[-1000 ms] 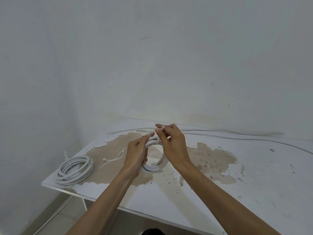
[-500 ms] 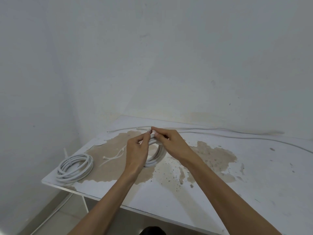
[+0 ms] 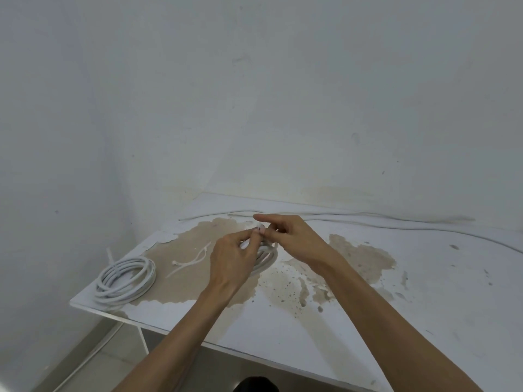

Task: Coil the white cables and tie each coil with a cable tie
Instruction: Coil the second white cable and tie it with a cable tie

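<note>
A small coil of white cable (image 3: 264, 260) lies on the stained table (image 3: 283, 321), mostly hidden behind my hands. My left hand (image 3: 232, 258) pinches the coil's top with thumb and fingers. My right hand (image 3: 291, 239) meets it there, fingertips pinched on something small and white at the coil's top, forefinger stretched out; the tie itself is too small to make out. Loose cable ties (image 3: 188, 260) lie just left of the hands. A second coil (image 3: 126, 278), larger, sits at the table's left corner.
Long uncoiled white cables (image 3: 396, 222) run along the back of the table by the wall. The wall corner is close on the left. The table's front edge (image 3: 198, 339) drops to a tiled floor.
The coil, held more upright a second ago, has sunk flatter onto the table. Both hands have closed in on its top, and the right forefinger now stretches out.
</note>
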`<state>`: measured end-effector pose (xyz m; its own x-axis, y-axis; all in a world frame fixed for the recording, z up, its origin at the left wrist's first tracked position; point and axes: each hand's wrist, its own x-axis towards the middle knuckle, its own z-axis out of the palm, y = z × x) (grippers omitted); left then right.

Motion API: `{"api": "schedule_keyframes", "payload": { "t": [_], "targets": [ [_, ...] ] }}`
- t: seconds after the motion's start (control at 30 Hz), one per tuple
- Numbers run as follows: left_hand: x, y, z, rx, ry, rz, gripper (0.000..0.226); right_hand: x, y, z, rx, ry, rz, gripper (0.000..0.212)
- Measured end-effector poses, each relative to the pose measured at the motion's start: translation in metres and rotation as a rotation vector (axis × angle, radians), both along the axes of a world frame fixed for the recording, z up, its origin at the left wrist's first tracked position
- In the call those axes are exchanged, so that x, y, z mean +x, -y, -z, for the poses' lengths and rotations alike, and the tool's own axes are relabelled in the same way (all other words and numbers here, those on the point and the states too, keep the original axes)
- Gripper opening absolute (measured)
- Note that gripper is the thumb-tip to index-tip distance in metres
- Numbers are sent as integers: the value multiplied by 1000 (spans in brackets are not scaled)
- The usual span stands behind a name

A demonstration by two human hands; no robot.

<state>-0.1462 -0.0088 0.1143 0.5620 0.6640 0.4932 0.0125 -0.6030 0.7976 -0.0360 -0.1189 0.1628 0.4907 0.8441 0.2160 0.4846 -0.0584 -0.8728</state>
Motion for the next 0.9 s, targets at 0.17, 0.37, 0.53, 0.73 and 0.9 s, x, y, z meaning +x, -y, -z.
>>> {"api": "schedule_keyframes", "payload": {
  "t": [0.17, 0.37, 0.53, 0.73, 0.9],
  "targets": [
    [1, -1, 4, 35, -24, 0, 34, 1, 6, -7, -35, -92, -47, 26],
    [0, -2, 8, 11, -29, 40, 35, 9, 6, -11, -115, -37, -17, 12],
    [-4, -9, 9, -96, 8, 36, 42, 19, 4, -12, -65, -168, 37, 7],
    [-1, -13, 8, -236, -74, 54, 45, 23, 4, -3, 28, -402, 62, 18],
    [2, -17, 6, -394, -155, 97, 41, 16, 1, 0, 28, -107, 178, 11]
  ]
}}
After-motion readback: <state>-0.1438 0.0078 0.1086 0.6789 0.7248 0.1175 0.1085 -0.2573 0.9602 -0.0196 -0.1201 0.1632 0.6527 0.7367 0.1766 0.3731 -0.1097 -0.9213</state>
